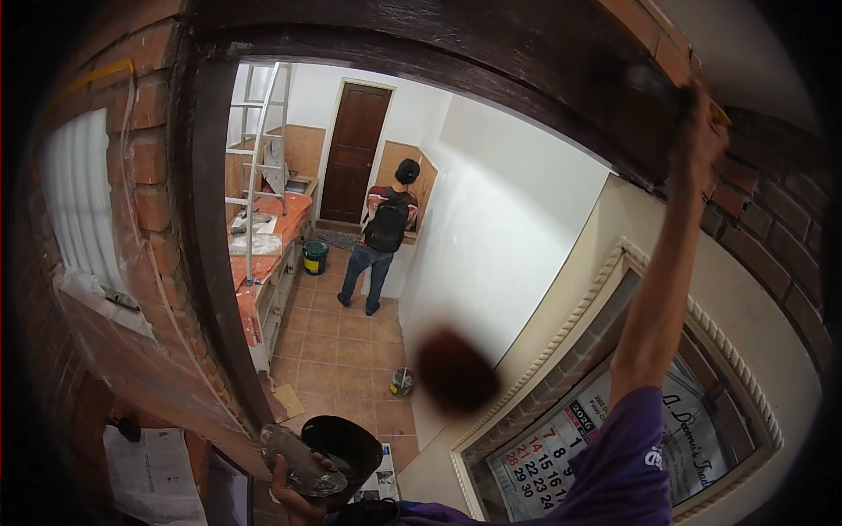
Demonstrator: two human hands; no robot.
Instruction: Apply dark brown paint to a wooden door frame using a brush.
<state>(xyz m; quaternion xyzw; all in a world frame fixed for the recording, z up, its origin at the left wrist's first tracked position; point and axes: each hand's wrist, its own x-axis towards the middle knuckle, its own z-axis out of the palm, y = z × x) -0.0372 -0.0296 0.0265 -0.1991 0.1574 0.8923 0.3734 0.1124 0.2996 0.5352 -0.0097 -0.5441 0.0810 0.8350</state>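
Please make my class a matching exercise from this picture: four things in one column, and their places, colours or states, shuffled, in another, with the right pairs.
Things:
1. right hand
2. left hand
3. ladder
4. backpack

Descriptions:
A. black, on another person's back
B. low in view, holding a grey-smeared object
C. silver-coloured
D. up at the dark beam

Pairs: 1-D, 2-B, 3-C, 4-A
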